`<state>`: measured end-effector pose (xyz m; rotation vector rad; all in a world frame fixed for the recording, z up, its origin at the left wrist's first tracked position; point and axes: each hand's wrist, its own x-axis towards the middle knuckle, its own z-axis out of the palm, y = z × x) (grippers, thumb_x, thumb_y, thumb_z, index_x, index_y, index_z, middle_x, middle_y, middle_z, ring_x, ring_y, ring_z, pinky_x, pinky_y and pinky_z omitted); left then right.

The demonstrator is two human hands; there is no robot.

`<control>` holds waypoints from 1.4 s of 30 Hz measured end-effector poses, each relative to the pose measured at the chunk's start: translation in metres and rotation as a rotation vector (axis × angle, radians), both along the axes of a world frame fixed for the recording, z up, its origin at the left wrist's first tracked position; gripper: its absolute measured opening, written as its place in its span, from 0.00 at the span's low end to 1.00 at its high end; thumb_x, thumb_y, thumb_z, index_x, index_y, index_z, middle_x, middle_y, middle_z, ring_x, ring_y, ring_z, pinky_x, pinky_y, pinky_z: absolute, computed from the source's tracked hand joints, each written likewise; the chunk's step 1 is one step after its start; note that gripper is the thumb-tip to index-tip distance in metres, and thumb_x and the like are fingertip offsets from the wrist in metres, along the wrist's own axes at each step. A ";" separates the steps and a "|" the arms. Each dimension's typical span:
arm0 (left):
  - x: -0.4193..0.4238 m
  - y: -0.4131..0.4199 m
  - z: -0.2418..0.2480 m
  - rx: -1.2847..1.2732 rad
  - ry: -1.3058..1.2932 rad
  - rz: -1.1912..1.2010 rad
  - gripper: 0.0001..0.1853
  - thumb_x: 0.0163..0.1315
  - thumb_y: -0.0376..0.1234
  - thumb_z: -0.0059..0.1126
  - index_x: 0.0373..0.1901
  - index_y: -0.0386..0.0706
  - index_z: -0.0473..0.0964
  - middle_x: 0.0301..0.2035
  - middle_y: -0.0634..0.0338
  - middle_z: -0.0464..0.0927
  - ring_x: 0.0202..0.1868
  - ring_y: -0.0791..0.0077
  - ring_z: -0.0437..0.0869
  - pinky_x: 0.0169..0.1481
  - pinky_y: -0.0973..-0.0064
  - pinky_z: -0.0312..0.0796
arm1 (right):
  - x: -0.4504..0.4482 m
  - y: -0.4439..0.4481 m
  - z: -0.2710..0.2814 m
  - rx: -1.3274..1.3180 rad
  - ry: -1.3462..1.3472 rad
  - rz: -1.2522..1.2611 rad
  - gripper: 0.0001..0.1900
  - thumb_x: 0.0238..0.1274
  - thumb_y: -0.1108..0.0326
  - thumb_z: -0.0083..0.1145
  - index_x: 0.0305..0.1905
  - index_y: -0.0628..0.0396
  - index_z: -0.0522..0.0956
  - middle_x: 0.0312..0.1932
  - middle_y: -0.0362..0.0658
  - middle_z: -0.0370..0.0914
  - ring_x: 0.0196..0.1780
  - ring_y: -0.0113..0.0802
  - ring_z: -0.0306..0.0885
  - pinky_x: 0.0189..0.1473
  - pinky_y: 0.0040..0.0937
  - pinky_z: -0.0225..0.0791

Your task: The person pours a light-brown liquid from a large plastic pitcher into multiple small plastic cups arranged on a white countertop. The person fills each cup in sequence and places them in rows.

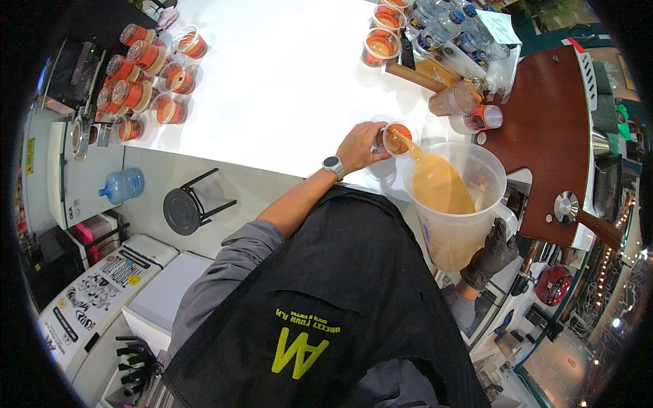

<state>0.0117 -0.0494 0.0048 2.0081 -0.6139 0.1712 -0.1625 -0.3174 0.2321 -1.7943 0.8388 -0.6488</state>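
Note:
My left hand point(360, 147), bare and with a watch at the wrist, holds a clear plastic cup with an orange label point(397, 138) at the near edge of the white counter. In my right hand point(491, 257), which wears a black glove, is the handle of a large translucent plastic pitcher point(461, 229). The pitcher is tilted to the left, and a creamy tan liquid point(438, 184) runs from its spout into the cup. Two more labelled cups point(381, 47) stand farther back, beside a wooden box.
Filled, lidded cups point(133, 95) are stacked at the counter's left end, with open cups point(171, 110) beside them. Water bottles point(444, 28), stacked cups point(456, 98) and a brown espresso machine panel point(543, 137) are at the right. A black stool point(182, 211) stands on the floor.

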 end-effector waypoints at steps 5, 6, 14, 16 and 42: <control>0.000 0.000 -0.001 0.006 -0.021 0.012 0.39 0.51 0.44 0.79 0.62 0.38 0.71 0.46 0.49 0.81 0.51 0.51 0.82 0.63 0.57 0.72 | 0.004 0.006 0.000 0.006 -0.046 -0.031 0.10 0.65 0.70 0.68 0.47 0.65 0.87 0.34 0.39 0.84 0.33 0.25 0.77 0.36 0.26 0.68; 0.000 0.000 -0.001 0.003 -0.014 0.007 0.39 0.51 0.44 0.79 0.62 0.38 0.72 0.46 0.49 0.81 0.51 0.51 0.82 0.63 0.58 0.72 | 0.005 0.007 0.000 -0.014 -0.047 -0.040 0.09 0.66 0.70 0.68 0.45 0.63 0.87 0.31 0.37 0.82 0.30 0.22 0.74 0.33 0.23 0.63; 0.000 -0.001 -0.004 0.036 -0.018 0.013 0.40 0.53 0.45 0.79 0.64 0.38 0.71 0.51 0.47 0.82 0.56 0.49 0.82 0.67 0.56 0.71 | 0.004 0.009 0.002 -0.013 -0.046 -0.030 0.08 0.67 0.70 0.67 0.44 0.63 0.87 0.29 0.36 0.81 0.29 0.22 0.72 0.32 0.24 0.62; -0.001 0.000 -0.004 0.036 0.011 0.002 0.39 0.54 0.45 0.78 0.64 0.37 0.71 0.52 0.46 0.81 0.57 0.48 0.81 0.68 0.56 0.70 | 0.003 0.005 0.002 0.024 -0.012 -0.033 0.12 0.65 0.70 0.67 0.48 0.67 0.86 0.35 0.41 0.85 0.34 0.29 0.79 0.38 0.31 0.73; 0.000 -0.002 -0.007 0.057 -0.059 0.020 0.37 0.56 0.44 0.77 0.64 0.36 0.72 0.52 0.49 0.81 0.56 0.51 0.82 0.65 0.59 0.72 | -0.001 -0.008 -0.003 -0.021 -0.022 -0.010 0.11 0.66 0.71 0.66 0.46 0.67 0.86 0.32 0.39 0.84 0.33 0.27 0.78 0.36 0.28 0.69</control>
